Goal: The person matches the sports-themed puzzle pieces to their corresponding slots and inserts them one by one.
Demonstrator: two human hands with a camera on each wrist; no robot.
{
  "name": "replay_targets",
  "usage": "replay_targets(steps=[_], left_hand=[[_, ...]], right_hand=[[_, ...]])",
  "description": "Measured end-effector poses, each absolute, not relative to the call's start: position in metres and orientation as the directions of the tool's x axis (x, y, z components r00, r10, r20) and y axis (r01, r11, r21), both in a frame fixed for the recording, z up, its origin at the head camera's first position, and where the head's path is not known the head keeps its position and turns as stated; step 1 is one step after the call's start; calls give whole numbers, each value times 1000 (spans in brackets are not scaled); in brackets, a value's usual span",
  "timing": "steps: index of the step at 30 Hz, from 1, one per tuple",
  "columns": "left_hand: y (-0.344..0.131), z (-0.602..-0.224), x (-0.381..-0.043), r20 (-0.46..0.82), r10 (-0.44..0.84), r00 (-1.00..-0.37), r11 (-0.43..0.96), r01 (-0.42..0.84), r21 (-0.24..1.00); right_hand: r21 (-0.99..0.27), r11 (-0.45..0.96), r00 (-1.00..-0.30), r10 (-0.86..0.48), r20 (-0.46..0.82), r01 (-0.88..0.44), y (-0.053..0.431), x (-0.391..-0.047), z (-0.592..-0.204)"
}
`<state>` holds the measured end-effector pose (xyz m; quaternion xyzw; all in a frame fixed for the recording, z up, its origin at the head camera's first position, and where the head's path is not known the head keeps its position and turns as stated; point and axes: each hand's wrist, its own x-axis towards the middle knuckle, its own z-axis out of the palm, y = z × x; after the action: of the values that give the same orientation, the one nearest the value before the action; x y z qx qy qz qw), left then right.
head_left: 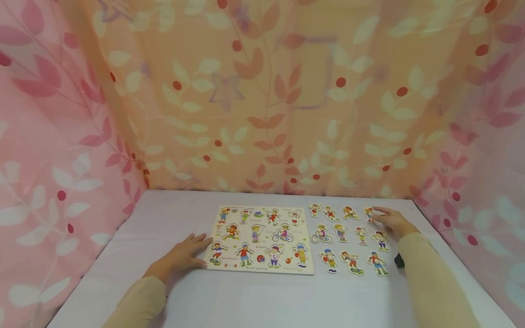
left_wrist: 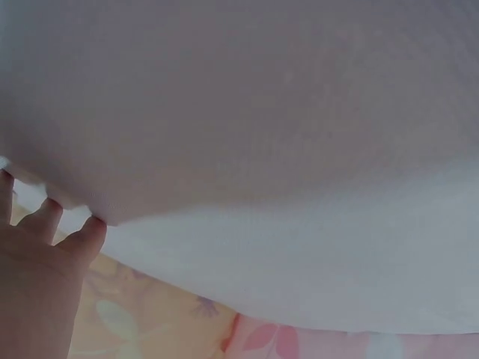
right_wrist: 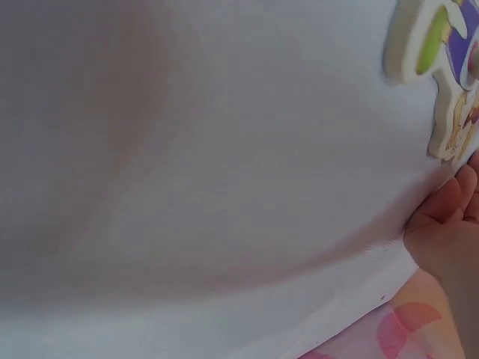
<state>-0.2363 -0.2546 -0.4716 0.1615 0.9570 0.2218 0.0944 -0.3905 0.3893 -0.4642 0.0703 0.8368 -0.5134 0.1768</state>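
In the head view, a rectangular puzzle board (head_left: 242,219) printed with sports figures lies flat on the table. My left hand (head_left: 184,253) is at its left edge, fingers spread, fingertips at the rim. Several loose puzzle pieces lie in rows to the board's right, among them a cyclist piece (head_left: 321,234). At the far right of the back row, my right hand (head_left: 393,221) pinches the right side of a small basketball player piece (head_left: 368,214) between thumb and fingertips. In the right wrist view, curled fingers (right_wrist: 441,200) show beside another figure piece (right_wrist: 447,123).
The white table (head_left: 262,303) ends at floral curtains (head_left: 262,91) behind and on both sides. A skateboarder piece (head_left: 352,263) and a piece in blue and red (head_left: 377,263) lie in the front row, left of the right sleeve (head_left: 430,278).
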Motion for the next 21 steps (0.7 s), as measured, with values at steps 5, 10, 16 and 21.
replay_targets(steps=[5, 10, 16, 21], left_hand=[[-252, -474, -235, -114, 363, -925, 849, 279, 448], [-251, -472, -234, -116, 359, -926, 856, 277, 437], [-250, -472, -234, -144, 332, -932, 852, 231, 469], [-250, -475, -235, -173, 302, -937, 852, 184, 490]], right_hand=[[-812, 487, -922, -36, -386, 321, 398, -389, -470], [-805, 513, -925, -52, -376, 298, 401, -391, -472], [-792, 509, -916, -14, -400, 338, 400, -394, -470], [-789, 490, -908, 10, -420, 370, 398, -402, -470]])
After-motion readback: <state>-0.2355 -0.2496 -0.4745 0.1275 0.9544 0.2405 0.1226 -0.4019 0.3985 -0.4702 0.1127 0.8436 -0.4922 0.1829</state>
